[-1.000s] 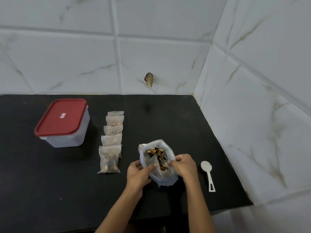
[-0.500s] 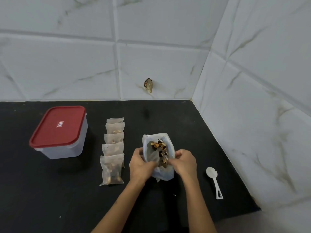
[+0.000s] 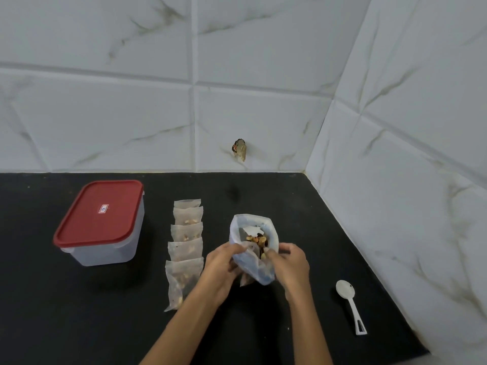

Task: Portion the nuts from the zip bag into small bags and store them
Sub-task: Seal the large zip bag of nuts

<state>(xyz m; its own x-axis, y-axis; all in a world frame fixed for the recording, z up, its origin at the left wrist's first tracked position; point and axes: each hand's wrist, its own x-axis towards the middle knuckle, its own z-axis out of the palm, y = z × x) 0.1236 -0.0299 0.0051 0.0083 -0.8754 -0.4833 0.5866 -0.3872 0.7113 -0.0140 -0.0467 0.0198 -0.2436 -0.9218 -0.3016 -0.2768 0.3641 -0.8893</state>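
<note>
Zip bag [image 3: 253,227], thin translucent plastic, crumpled, mouth open, sits centre of the matte black counter [image 3: 303,206]; mixed brown nuts [image 3: 257,239] show inside. Left hand [image 3: 222,264] pinches its near rim at 9 o'clock; right hand [image 3: 288,262] pinches at 3. Five frosted small bags [image 3: 185,248] overlap in a row at 9 o'clock. Red-lidded box [image 3: 101,222] beyond. White plastic spoon [image 3: 349,304] at 4 o'clock. Glossy marble-veined wall tiles [image 3: 263,75] at 12.

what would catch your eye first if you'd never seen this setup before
Both hands, the left hand and right hand, grip an open zip bag of nuts at the centre of the black counter. To their left lies a row of small bags, then a red-lidded container.
</note>
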